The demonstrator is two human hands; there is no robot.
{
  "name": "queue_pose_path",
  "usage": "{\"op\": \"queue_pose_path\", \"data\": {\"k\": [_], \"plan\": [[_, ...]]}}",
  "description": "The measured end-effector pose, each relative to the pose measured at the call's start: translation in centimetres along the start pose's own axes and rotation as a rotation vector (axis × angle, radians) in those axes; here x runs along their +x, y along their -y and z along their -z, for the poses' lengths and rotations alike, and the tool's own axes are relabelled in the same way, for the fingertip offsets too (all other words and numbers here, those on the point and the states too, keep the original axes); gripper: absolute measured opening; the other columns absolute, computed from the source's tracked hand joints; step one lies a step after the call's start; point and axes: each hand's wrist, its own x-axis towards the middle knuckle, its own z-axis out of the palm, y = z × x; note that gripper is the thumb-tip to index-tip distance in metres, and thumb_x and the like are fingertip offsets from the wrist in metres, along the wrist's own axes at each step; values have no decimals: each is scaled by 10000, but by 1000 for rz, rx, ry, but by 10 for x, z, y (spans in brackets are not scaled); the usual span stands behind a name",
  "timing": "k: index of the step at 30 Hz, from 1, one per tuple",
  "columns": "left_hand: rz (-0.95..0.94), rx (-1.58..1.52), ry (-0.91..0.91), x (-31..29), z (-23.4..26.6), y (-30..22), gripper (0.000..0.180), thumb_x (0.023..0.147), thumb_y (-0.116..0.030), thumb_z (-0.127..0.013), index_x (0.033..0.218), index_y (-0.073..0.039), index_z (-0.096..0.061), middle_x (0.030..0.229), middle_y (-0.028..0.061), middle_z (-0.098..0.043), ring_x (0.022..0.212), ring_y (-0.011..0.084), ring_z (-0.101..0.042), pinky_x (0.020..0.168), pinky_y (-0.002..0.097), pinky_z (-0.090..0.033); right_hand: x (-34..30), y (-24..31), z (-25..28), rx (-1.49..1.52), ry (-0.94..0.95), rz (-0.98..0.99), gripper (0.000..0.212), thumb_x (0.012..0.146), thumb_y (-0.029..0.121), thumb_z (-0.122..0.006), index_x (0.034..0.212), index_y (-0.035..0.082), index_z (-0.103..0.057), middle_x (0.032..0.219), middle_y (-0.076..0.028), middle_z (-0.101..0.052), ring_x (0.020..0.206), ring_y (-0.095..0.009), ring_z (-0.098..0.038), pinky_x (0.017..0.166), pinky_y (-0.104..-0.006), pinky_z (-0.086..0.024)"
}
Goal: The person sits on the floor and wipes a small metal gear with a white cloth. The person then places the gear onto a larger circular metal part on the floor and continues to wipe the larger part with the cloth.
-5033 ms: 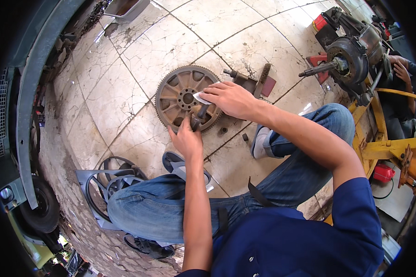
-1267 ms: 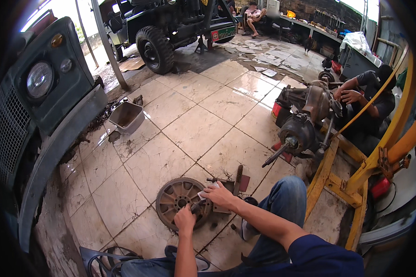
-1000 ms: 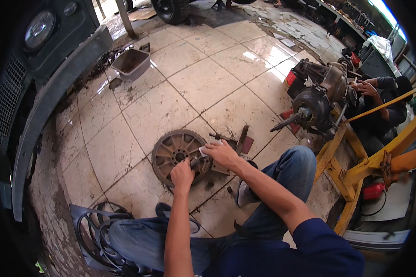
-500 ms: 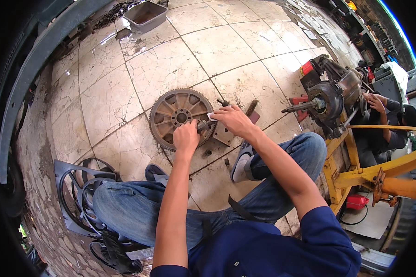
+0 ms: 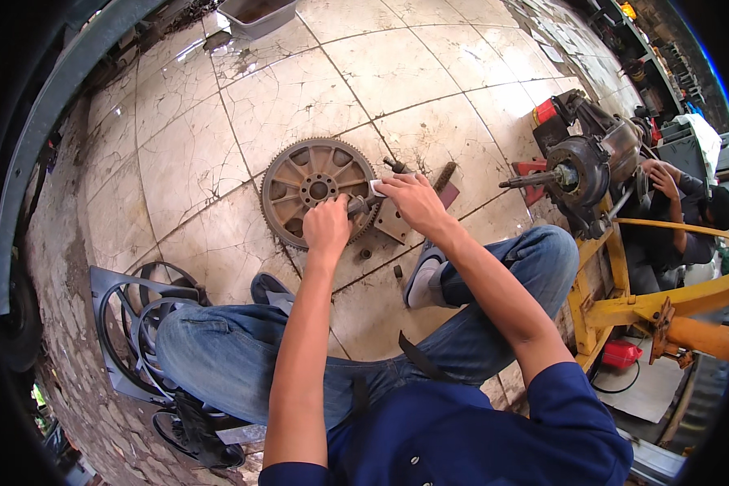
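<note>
My left hand (image 5: 326, 227) is closed round a dark cylindrical metal part (image 5: 356, 206), whose end sticks out to the right. Against or just beside that end, the fingers of my right hand (image 5: 415, 204) pinch a small white piece (image 5: 375, 187), perhaps paper or cloth. Both hands are over the right side of a rusty toothed flywheel (image 5: 287, 175) lying flat on the tiles. Close to my right hand are a dark metal fitting (image 5: 395, 165), a flat plate with holes (image 5: 392, 225), a dark bar-like piece (image 5: 445, 176) and a reddish-brown sheet (image 5: 449, 194).
Small metal pieces (image 5: 366, 253) lie near my feet. A fan shroud (image 5: 130, 324) is at the left. To the right stand an axle assembly (image 5: 579, 170) and a yellow frame (image 5: 624, 312), with another person's hands (image 5: 662, 176) beyond. A grey tub (image 5: 263, 26) is at the back.
The view has tilted, so the floor and flywheel sit slightly higher in it. Both hands keep their grip, with only slight movement over the flywheel.
</note>
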Motion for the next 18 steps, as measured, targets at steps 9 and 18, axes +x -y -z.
{"op": "queue_pose_path", "data": {"k": [9, 18], "plan": [[23, 9, 60, 0, 6, -3, 423, 711, -113, -764, 1123, -113, -667, 928, 114, -717, 849, 318, -705, 726, 438, -568, -18, 30, -24, 76, -242, -61, 498, 862, 9, -535, 1338, 147, -587, 1408, -68, -559, 1351, -284, -456, 1108, -506, -345], [-7, 63, 26, -3, 4, -6, 291, 716, -119, -756, 993, -92, -673, 876, 111, -705, 823, 310, -705, 714, 430, -567, -17, 32, -18, 187, -195, -118, 421, 866, 44, -548, 1256, 163, -652, 1337, -57, -612, 1319, -297, -491, 1084, -511, -358]]}}
